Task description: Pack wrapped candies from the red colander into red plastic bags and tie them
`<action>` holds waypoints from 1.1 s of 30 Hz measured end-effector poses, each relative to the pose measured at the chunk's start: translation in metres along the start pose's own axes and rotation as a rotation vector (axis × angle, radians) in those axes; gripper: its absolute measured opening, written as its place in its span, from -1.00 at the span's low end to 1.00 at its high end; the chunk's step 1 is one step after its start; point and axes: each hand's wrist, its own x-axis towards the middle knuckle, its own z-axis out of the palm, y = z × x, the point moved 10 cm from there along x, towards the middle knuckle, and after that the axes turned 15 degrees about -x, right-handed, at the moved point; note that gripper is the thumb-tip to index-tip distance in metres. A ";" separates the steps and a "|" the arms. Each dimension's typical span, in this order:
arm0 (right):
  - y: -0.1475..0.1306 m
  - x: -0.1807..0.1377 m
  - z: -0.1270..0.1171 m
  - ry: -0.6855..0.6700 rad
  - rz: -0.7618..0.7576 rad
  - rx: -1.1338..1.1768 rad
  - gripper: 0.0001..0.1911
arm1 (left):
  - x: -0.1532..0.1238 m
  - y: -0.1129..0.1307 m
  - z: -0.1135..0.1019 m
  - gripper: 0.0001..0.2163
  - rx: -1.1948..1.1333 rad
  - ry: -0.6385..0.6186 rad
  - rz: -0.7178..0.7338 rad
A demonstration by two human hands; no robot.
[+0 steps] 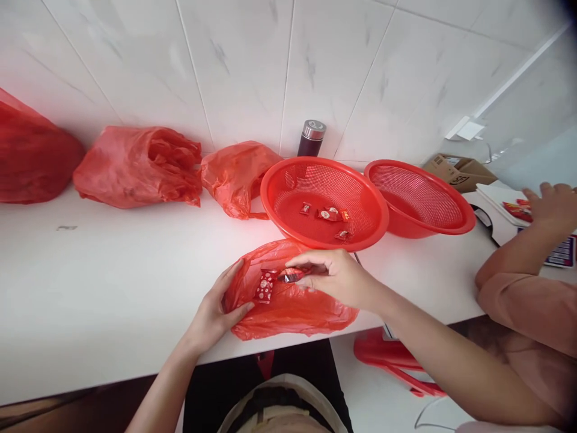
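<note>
A thin red plastic bag [311, 316] lies spread open on the table before me. My left hand [216, 307] rests at the bag's left edge, thumb and fingers apart and touching the plastic. A red wrapped candy with pale dots [265, 286] lies inside the bag, just right of that hand. Over the bag's middle, my right hand [336, 276] pinches a small shiny wrapped candy [293, 276] between thumb and fingers. Just behind the bag stands a red plastic basket [279, 225] with several small wrapped candies [328, 214] on its bottom.
Another red basket [466, 222] stands to the right. Full red bags [135, 168] line the wall on the left, near a dark thermos [311, 138]. At right are a cardboard box [460, 171] and a co-worker's arm [523, 249]. A red stool [387, 352] sits below the table.
</note>
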 end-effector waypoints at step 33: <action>0.157 0.062 -0.084 -0.392 0.432 -0.914 -0.77 | -0.001 0.003 -0.003 -0.36 -0.066 0.040 -0.021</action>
